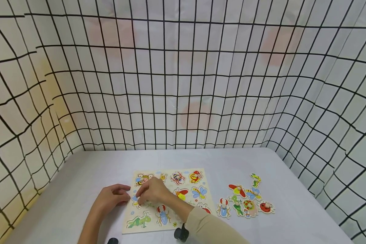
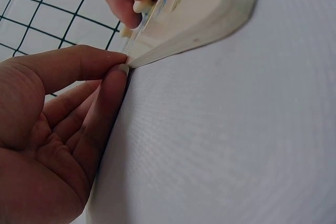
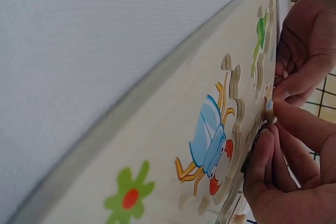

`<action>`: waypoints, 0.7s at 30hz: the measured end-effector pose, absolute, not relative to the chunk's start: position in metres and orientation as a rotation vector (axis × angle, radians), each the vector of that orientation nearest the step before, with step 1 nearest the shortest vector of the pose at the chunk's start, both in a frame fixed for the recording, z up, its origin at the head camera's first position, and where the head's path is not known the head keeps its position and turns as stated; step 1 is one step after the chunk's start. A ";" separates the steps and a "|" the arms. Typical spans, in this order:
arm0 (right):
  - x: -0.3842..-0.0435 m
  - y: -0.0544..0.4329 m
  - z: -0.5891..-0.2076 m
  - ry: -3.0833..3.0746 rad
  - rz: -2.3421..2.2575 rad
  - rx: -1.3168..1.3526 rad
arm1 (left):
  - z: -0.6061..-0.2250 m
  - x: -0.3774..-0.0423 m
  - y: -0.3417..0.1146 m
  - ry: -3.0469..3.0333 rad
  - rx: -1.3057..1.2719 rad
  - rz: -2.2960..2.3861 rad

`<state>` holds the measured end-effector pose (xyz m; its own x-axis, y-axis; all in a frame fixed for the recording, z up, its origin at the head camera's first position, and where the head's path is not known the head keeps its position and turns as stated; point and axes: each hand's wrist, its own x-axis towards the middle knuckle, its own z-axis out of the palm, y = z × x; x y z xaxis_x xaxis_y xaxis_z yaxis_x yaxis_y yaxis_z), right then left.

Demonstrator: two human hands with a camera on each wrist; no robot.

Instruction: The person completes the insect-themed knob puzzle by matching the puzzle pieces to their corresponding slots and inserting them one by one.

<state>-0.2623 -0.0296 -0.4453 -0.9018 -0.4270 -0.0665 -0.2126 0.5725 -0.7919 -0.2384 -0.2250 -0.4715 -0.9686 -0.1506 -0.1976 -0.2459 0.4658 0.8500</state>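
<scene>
A wooden peg puzzle board (image 1: pixel 152 228) with printed insects lies flat on the table. At its left edge my left hand (image 1: pixel 109 200) holds the board, thumb and fingertip together at the rim in the left wrist view. My right hand (image 1: pixel 154 191) reaches over the board and pinches the small pale knob (image 3: pixel 270 111) of a puzzle piece (image 1: pixel 135 200) at the left of the middle row. Its fingers hide most of that piece. Bee and spider (image 1: pixel 178 178) pictures show along the top row. A blue beetle recess (image 3: pixel 207 132) and a green grasshopper recess (image 1: pixel 139 221) lie nearer me.
Right of the board lies a loose cluster of knobbed pieces: a blue beetle (image 1: pixel 223 207), a ladybug (image 1: pixel 266 207), a dragonfly (image 1: pixel 253 193), a caterpillar (image 1: pixel 256 180) and several others. Black wire grid panels (image 1: pixel 177 84) enclose the white table (image 1: pixel 292 217) at the back and sides.
</scene>
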 end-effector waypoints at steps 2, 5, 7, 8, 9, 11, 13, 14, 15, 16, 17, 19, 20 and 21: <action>-0.262 -0.029 -0.444 2.555 -1.241 -0.551 | -0.471 -0.237 -0.225 2.599 -0.348 1.554; -0.263 -0.026 -0.441 2.547 -1.256 -0.577 | -0.471 -0.236 -0.226 2.589 -0.331 1.581; -0.264 -0.023 -0.438 2.548 -1.268 -0.577 | -0.470 -0.236 -0.225 2.597 -0.326 1.575; -0.264 -0.021 -0.436 2.545 -1.277 -0.577 | -0.470 -0.236 -0.225 2.601 -0.325 1.571; -0.265 -0.019 -0.435 2.542 -1.282 -0.572 | -0.470 -0.237 -0.225 2.602 -0.325 1.569; -0.265 -0.015 -0.432 2.539 -1.291 -0.569 | -0.470 -0.237 -0.224 2.607 -0.331 1.561; -0.265 -0.009 -0.429 2.538 -1.294 -0.573 | -0.470 -0.237 -0.224 2.603 -0.340 1.554; -0.265 -0.006 -0.427 2.535 -1.299 -0.568 | -0.470 -0.237 -0.224 2.603 -0.344 1.549; -0.265 -0.003 -0.426 2.533 -1.304 -0.566 | -0.470 -0.237 -0.224 2.597 -0.354 1.548; -0.265 0.001 -0.425 2.531 -1.313 -0.567 | -0.471 -0.238 -0.224 2.594 -0.362 1.544; -0.265 0.004 -0.424 2.533 -1.318 -0.566 | -0.471 -0.238 -0.224 2.590 -0.363 1.542; -0.266 0.011 -0.423 2.543 -1.325 -0.565 | -0.472 -0.238 -0.224 2.588 -0.378 1.530; -0.267 0.014 -0.422 2.549 -1.328 -0.564 | -0.472 -0.238 -0.224 2.586 -0.379 1.531; -0.268 0.018 -0.422 2.555 -1.329 -0.564 | -0.472 -0.238 -0.224 2.581 -0.386 1.533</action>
